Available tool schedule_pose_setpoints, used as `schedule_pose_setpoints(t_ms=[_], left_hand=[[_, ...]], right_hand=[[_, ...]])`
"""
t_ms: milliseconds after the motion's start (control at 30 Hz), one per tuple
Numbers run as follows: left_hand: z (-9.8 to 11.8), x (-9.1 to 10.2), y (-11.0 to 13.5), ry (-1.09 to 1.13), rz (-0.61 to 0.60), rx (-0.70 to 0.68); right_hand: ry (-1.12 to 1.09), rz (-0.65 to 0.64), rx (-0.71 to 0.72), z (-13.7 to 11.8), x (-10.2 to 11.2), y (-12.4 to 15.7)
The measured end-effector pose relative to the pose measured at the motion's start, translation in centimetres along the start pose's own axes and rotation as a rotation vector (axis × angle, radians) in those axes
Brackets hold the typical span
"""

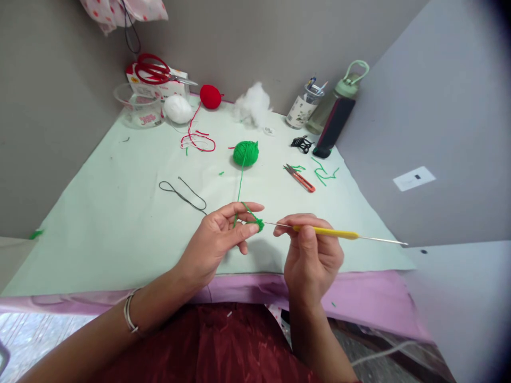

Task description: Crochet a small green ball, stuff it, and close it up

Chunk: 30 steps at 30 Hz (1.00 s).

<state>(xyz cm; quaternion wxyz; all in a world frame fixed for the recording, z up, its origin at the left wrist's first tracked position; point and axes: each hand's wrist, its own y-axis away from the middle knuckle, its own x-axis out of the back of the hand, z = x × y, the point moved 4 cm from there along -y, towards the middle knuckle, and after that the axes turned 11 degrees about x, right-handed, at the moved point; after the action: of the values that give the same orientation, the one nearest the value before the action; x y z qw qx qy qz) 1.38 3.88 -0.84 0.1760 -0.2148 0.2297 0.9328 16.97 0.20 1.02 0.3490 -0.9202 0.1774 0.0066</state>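
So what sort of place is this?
Probably a small craft desk tucked in a partitioned corner. The right hand holds a yellow crochet hook to a green piece pinched in the left hand; a green yarn ball and white stuffing lie on the table.

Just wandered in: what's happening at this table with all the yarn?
A person is crocheting with bare hands. The left hand pinches a small green piece, and the right hand holds a yellow-handled hook whose metal tip pokes into that piece. A green strand runs from it to the green yarn ball on the pale table. Nearby lie orange snips; a red yarn ball sits further back.
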Motion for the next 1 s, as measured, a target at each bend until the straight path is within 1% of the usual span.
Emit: schedule_pose_setpoints(t_ms=[633, 800, 1000], left_hand=[[-0.08, -0.02, -0.02, -0.053, -0.042, 0.011], [-0.03, -0.04, 0.03, -0.056, -0.043, 0.014], [0.11, -0.04, -0.02, -0.071, -0.032, 0.0]], right_hand=[[0.021, -0.038, -0.04, 0.04, -0.09, -0.04], [-0.003, -0.038, -0.05, 0.07, -0.15, -0.06], [0.043, -0.052, -0.045, 0.13, -0.24, -0.08]])
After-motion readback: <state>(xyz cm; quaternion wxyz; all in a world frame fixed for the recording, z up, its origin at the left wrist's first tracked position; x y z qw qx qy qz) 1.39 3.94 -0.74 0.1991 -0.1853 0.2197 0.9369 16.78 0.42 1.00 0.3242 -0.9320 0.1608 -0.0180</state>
